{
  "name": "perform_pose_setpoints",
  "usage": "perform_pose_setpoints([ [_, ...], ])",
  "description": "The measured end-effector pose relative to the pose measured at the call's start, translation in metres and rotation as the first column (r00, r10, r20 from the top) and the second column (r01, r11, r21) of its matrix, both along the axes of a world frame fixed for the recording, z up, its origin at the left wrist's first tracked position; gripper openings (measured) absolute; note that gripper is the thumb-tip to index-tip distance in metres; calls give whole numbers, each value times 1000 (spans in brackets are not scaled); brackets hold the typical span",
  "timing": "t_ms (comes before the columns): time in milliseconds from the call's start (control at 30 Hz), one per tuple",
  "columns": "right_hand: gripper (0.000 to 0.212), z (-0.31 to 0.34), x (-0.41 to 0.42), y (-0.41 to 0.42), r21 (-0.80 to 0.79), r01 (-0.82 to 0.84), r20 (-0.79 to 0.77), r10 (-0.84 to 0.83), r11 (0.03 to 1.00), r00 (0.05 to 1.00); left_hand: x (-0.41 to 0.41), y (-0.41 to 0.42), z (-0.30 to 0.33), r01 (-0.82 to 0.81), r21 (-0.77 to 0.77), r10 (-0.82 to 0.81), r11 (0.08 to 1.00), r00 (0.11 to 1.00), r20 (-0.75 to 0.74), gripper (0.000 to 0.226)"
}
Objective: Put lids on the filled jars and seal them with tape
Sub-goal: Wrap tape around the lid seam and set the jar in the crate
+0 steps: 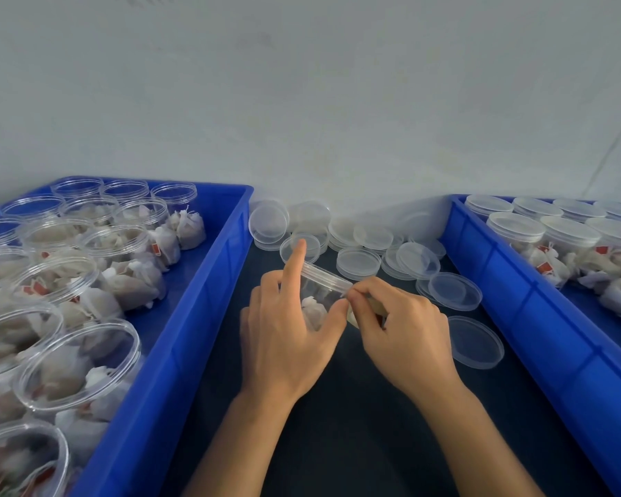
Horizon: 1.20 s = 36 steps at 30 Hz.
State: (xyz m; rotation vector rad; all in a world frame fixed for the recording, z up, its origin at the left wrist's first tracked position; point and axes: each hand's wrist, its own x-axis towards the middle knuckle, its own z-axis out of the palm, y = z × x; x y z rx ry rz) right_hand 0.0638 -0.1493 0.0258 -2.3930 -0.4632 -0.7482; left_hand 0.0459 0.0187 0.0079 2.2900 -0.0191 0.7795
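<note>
Holding one lidded jar: left hand, right hand; two blue trays.

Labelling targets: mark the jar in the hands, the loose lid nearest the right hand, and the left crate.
jar (323, 286), head view, clear side wall below the lid.
loose lid (475, 342), head view, centre of its flat face.
left crate (180, 335), head view, blue right-hand wall.

Single view, head-mounted, wide-angle. Looks forward and down from above the person's own forearms, close over a dark work surface. Faces a pale wall that fills the upper half of frame. Left blue tray and right blue tray run off the side edges, bowed by lens distortion. No second view to overlap.
</note>
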Motion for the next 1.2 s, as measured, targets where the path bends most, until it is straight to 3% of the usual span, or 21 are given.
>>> perform_pose_setpoints([
  [233,12,1,-2,3,1,22,-19,-22,1000,1000,2,-2,1,-60,24,60,998,998,17,84],
  [633,18,3,-6,7,-36,29,78,-27,999,997,2,-2,4,-60,-73,63,996,997,37,63],
  [1200,19,8,-4,9,-211,144,210,-99,967,973,7,0,1,-14,-329,17,944,1000,6,50],
])
